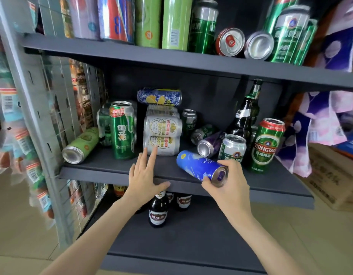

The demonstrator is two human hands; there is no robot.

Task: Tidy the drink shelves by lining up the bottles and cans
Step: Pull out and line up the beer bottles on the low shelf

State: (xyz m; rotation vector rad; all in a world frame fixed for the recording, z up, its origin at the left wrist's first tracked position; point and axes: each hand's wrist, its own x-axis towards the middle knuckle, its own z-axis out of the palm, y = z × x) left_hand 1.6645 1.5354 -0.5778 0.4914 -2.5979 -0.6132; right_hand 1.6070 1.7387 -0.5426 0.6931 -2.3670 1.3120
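Note:
My right hand grips the near end of a blue can that lies on its side on the middle shelf. My left hand hovers open with straight fingers over the shelf's front, its fingertips close to a stack of white cans lying sideways. On top of that stack lies a blue-and-yellow can. A tall green can stands left of the stack, and a light green can lies tipped at the far left. Right of my hand stand a Tsingtao can and a shorter green-and-silver can.
Dark bottles stand at the back right, with a purple can and other cans tipped over near them. The top shelf carries upright cans and two tipped ones. Brown bottles stand on the bottom shelf. A wire rack borders the left.

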